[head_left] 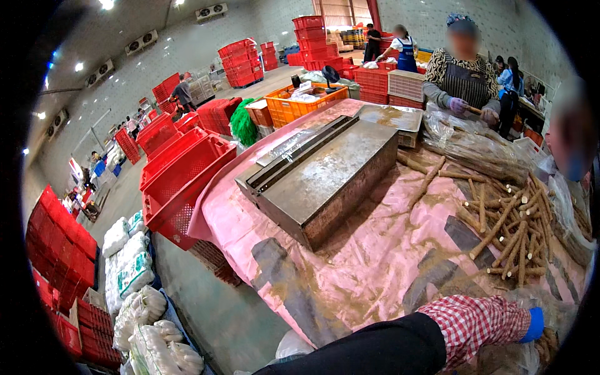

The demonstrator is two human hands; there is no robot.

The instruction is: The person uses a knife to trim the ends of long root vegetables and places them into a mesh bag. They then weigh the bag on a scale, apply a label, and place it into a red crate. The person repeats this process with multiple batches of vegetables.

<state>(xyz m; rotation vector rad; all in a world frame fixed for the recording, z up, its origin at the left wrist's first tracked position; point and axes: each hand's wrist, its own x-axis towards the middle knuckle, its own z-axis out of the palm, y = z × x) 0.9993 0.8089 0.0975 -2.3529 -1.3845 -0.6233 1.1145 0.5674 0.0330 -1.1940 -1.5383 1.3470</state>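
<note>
My left arm, in a black sleeve with a red-and-white checked oversleeve, reaches across the lower right. Only a blue band of my left hand [534,324] shows at the oversleeve's end; its fingers are lost at the dark rim. Close to it lie brown roots [549,341] and clear plastic. Farther up is a pile of long, thin brown yams [517,234], several with pale cut ends. More yams lie under a clear plastic bag [470,145]. My right hand is out of sight.
A long metal box [331,172] stands on the pink, dirt-strewn table cover [381,262]. A metal tray [390,117] sits behind it. Across the table, a gloved co-worker [464,84] holds a yam. Red crates [181,187] and white bags [128,262] stand on the left.
</note>
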